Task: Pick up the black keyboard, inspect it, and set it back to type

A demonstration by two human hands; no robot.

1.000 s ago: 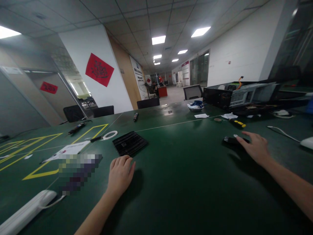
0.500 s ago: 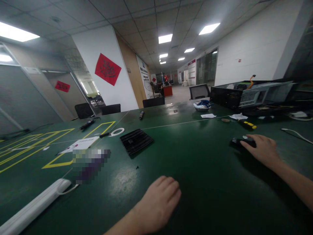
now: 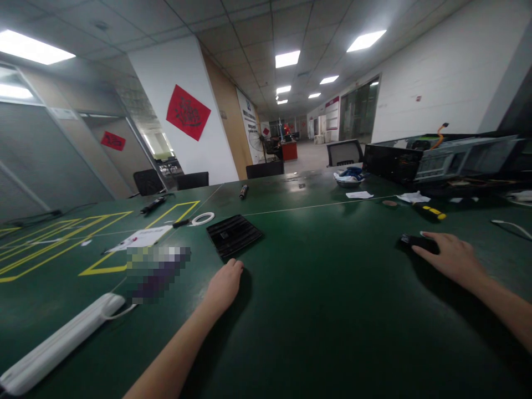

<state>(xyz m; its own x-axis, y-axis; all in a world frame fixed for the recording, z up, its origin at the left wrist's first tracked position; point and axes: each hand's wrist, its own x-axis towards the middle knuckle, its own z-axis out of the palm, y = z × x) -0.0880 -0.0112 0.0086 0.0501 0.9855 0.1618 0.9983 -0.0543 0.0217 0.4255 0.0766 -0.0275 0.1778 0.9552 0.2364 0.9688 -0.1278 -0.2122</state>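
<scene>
My left hand [image 3: 225, 284] rests low over the table just in front of a black ribbed, roughly square panel [image 3: 233, 235]. Its fingers are curled together and point down, and whatever they hold, if anything, is hidden beneath them. The small dark piece that lay in front of the panel is out of sight, and the hand covers about that place. On the right, my right hand [image 3: 451, 256] is wrapped over a small black elongated object [image 3: 420, 243] on the tabletop. The far end of that object sticks out to the left of the fingers; its kind is unclear.
An open computer case [image 3: 393, 163] stands at the back right, with a yellow-and-black tool [image 3: 434, 211] before it. A bowl with blue cloth [image 3: 349, 176] sits at the back. Leftward lie a white tape ring [image 3: 203, 219], a paper sheet [image 3: 141, 238] and a white power strip [image 3: 62, 343].
My left hand has moved forward and left, close to the black panel, over where the small dark piece lay. My right hand stays on the black object. The view has shifted slightly.
</scene>
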